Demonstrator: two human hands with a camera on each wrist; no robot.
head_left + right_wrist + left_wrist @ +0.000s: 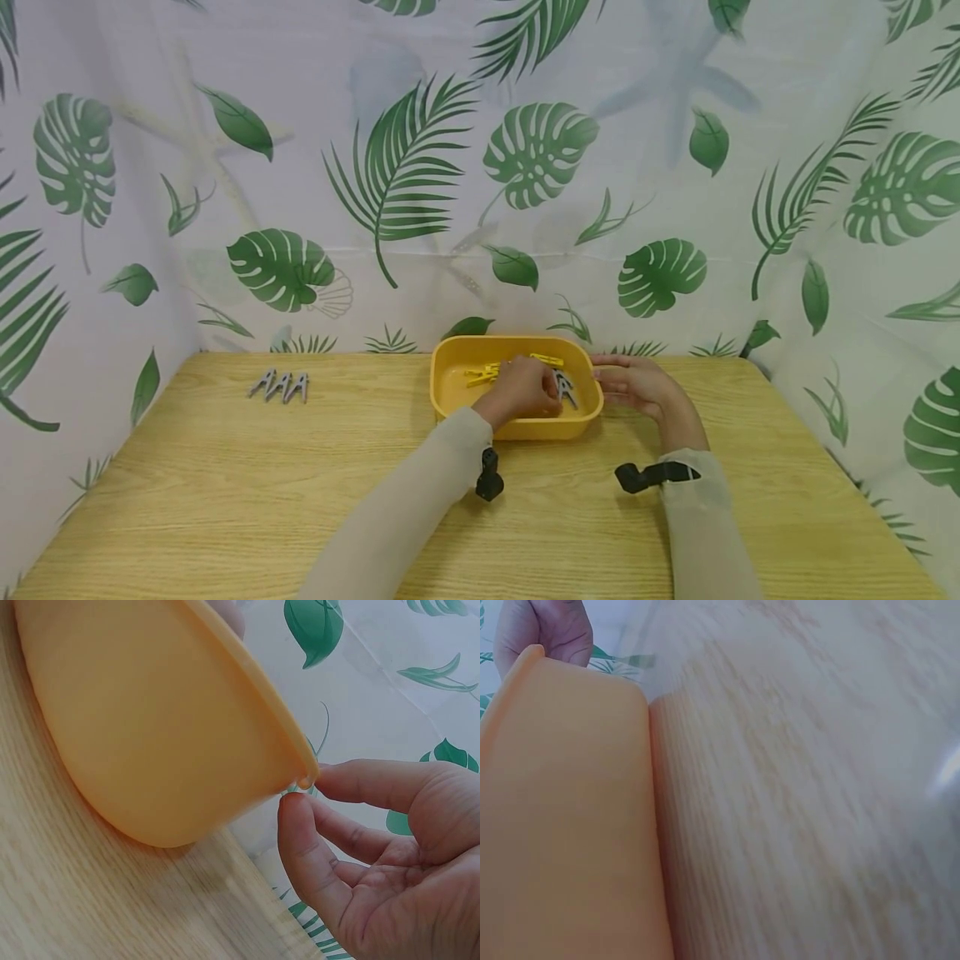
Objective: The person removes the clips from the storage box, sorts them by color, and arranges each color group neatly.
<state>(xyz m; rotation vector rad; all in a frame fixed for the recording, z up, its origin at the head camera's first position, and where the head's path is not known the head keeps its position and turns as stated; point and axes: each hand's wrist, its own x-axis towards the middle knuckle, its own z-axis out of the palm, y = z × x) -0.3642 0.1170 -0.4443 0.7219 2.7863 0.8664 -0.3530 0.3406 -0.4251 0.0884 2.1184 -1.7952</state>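
A yellow plastic bin (517, 431) stands at the back of the table, holding yellow clothespins (482, 377) and grey clothespins (565, 388). My left hand (528, 387) reaches down into it over the near wall, back of the hand up and fingers bent. Its fingertips are hidden, so whether a clothespin is between them does not show. At the bin's right end is my right hand (637, 387). In the right wrist view, the fingertips of this hand (390, 847) pinch the lip of the bin (157, 727). The left wrist view shows mostly the bin's outer wall (570, 802).
Three grey clothespins (279, 386) lie in a row on the table's left side. Wood-grain tabletop (247, 492) surrounds the bin. A leaf-printed curtain (420, 292) hangs close behind the bin and along both sides.
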